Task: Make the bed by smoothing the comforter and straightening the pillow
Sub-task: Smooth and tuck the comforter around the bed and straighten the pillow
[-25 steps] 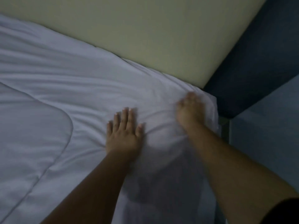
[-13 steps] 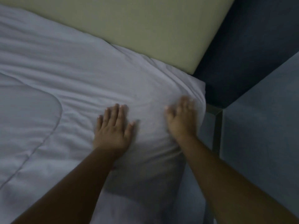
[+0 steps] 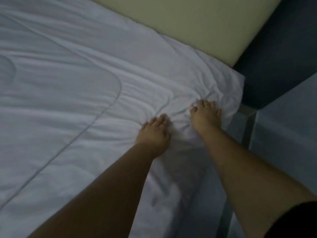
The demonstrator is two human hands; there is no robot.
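white cotton, soft and creased: the comforter (image 3: 72, 103) lies spread across the bed and fills most of what i see, its far edge running along the pale yellowish headboard (image 3: 197, 24) and its corner ending at the bed's right side, just above a grey metal leg (image 3: 248, 127). a stitched seam curves across it to the left of my hands. my left hand (image 3: 154, 134) rests palm down on the fabric, fingers close together and fairly straight, pressing and gripping nothing that i can make out. my right hand (image 3: 205, 117) lies flat near the corner, fingers spread, also pressing down. the two hands are near each other without touching, and the cloth is bunched into ridges between and just beyond them. a dark blue wall (image 3: 283, 48) stands past the corner, and a black sleeve (image 3: 295, 222) shows at my right arm.
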